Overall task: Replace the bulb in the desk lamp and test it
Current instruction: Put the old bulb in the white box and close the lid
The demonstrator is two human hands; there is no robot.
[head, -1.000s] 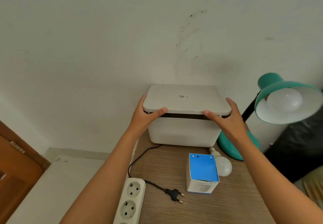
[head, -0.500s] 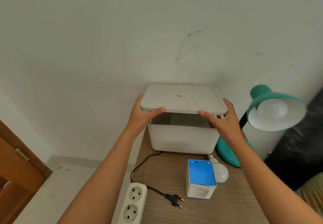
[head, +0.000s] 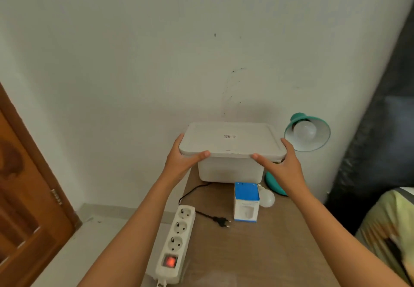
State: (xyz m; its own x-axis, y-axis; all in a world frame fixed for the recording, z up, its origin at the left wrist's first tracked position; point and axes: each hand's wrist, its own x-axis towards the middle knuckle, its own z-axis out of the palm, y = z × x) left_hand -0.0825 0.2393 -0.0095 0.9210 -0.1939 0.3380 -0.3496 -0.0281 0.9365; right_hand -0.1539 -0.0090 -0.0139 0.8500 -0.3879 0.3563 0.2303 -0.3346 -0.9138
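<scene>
A teal desk lamp (head: 307, 131) stands at the back right of the wooden table (head: 257, 253), a white bulb (head: 305, 132) in its shade. A loose white bulb (head: 267, 198) lies beside a blue-and-white bulb box (head: 246, 201). The lamp's black plug (head: 221, 221) lies unplugged next to a white power strip (head: 177, 242) whose red switch glows. My left hand (head: 182, 161) and my right hand (head: 282, 165) grip the two sides of a white lid (head: 231, 139), held just above a white storage box (head: 230, 170).
The white wall stands right behind the storage box. A brown wooden door (head: 24, 208) is at the left. Dark plastic sheeting (head: 380, 129) and a yellowish fabric (head: 389, 224) sit at the right, past the table's edge.
The lid has been lifted off the storage box and brought forward, held level in both hands. The camera has pulled back, so more of the power strip shows.
</scene>
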